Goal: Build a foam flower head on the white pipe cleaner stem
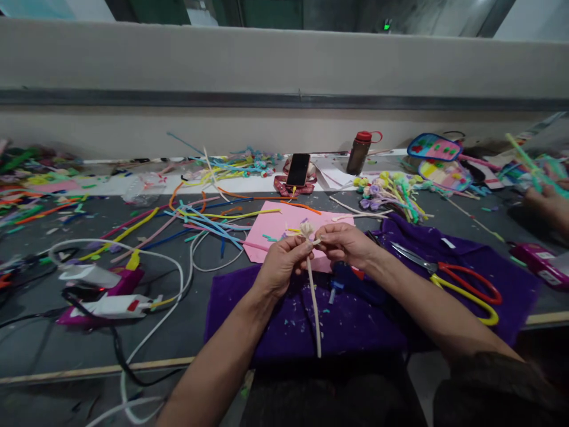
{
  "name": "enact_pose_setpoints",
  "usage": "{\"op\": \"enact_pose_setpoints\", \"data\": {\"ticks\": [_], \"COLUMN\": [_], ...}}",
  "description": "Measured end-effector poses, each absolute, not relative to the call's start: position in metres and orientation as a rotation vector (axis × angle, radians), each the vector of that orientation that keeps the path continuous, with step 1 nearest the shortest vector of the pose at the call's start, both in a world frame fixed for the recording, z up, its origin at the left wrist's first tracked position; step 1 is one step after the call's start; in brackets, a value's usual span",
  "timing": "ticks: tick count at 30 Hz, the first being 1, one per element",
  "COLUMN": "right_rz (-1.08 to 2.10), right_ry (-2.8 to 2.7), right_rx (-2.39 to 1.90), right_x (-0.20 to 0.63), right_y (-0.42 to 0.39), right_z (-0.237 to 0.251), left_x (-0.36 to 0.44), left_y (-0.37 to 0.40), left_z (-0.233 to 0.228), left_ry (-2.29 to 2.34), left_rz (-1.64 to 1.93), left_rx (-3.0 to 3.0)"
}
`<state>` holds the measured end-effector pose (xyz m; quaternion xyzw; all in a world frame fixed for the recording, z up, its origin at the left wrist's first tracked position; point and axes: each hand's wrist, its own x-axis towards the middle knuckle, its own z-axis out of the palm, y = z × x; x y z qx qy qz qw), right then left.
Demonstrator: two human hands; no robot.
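Observation:
A cream pipe-cleaner flower (pixel 306 227) with a long fuzzy stem (pixel 315 314) hanging down is pinched in my left hand (pixel 281 267). My right hand (pixel 349 243) is closed with thumb and finger on a short cream pipe-cleaner end just right of the flower. Both hands are close together above a pink sheet (pixel 267 228) and a purple cloth (pixel 284 332). Partly under my right forearm lies a dark blue tool (pixel 340 276) with a pale nozzle, looking like a glue gun. Scissors (pixel 433 270) with red and yellow handles rest on the cloth at the right.
Loose coloured pipe cleaners (pixel 213 219) spread left of the pink sheet. Power strips with chargers (pixel 111 305) and cables lie further left. At the back are a phone (pixel 298 170), a brown bottle (pixel 359 153) and bunched pipe-cleaner flowers (pixel 391 193). Another person's hand (pixel 549 204) shows at the right.

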<state>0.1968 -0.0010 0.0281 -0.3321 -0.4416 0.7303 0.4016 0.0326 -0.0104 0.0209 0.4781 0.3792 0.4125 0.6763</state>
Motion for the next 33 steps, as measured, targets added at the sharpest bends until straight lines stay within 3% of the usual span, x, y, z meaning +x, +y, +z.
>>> {"op": "enact_pose_setpoints", "data": {"ticks": [4, 10, 14, 17, 21, 33], "right_rz": [1.686, 0.751, 0.207, 0.058, 0.101, 1.019], "right_ry": [-1.345, -2.001, -2.274, -2.31, -2.265, -1.322], "right_rx": [-0.943, -1.33, -1.7, -1.826, -1.834, -1.256], "right_x": [0.208, 0.243, 0.25, 0.248, 0.25, 0.285], "right_y": [-0.001, -0.048, -0.092, -0.105, -0.099, -0.1], "right_z": [0.038, 0.057, 0.031, 0.007, -0.002, 0.019], "left_x": [0.032, 0.034, 0.04, 0.044, 0.048, 0.047], "left_y": [-0.009, -0.005, -0.005, -0.004, -0.002, -0.003], "left_z": [0.02, 0.013, 0.004, -0.003, -0.008, -0.003], "left_ry": [0.853, 0.818, 0.84, 0.893, 0.972, 0.923], "left_rz": [0.92, 0.866, 0.798, 0.744, 0.717, 0.686], "left_rx": [1.081, 1.014, 0.952, 0.918, 0.925, 1.021]}}
